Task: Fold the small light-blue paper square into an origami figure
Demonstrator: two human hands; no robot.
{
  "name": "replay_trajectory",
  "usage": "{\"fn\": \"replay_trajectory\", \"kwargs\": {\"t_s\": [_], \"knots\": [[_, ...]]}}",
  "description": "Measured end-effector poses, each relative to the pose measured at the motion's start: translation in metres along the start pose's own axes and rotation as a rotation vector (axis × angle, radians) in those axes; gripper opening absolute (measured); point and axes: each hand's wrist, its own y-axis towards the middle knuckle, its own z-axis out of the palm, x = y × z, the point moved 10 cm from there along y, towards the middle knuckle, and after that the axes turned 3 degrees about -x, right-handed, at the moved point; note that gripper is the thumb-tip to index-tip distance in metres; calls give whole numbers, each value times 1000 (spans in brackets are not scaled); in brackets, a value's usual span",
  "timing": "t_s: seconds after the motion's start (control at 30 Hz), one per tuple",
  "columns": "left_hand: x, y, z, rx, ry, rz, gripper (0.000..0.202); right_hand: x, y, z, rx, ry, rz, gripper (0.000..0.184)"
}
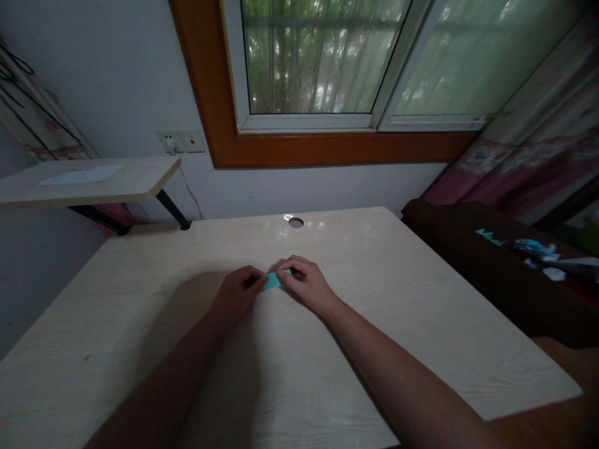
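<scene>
- Looking through the head view, I judge the likeliest trouble to be a crease or tear in the small, flat, turquoise strip (272, 281), whose material I can't make out; the two hands pulling apart or twisting against each other would cause it.
- Losing one end is my second worry, since each hand has only a fingertip hold and the piece offers little to grip.
- Misreading an edge is possible too: the light is dim, and a broad dark shadow (180, 318) lies on the pale, wood-grained tabletop (402, 312) beside the left arm.
- As for place, the strip sits between the hands, over the middle of the tabletop, on the near side of the round cable hole (296, 222); whether its underside touches the surface, I can't tell.
- On the bare left hand (238, 290), I see thumb and forefinger brought close together, pinching the strip's left end, the other fingers curled.
- On the bare right hand (306, 284), the thumb lies at the strip's right end with the fingers arched over, a narrow pinch; a sliver of turquoise shows past the thumb. How hard either hand presses, I can't tell.
</scene>
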Motion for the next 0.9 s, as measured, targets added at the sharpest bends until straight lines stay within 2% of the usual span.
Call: {"fn": "replay_trajectory", "kwargs": {"t_s": [0.1, 0.27, 0.47, 0.6, 0.9], "knots": [[0, -1, 2, 19, -2, -9, 25, 3, 0, 0, 4, -2, -10, 13], [2, -2, -2, -20, -79, -38, 24, -5, 0, -4, -37, 24, 6, 12], [9, -1, -10, -91, -198, -96, 19, -23, 0, -15, -175, 98, 114, 10], [9, -1, -16, -139, -225, -112, 17, -35, -1, -18, -220, 164, 187, 13], [5, -1, -18, -148, -173, -118, 23, -28, 1, -9, -121, 102, 143, 22]]}}
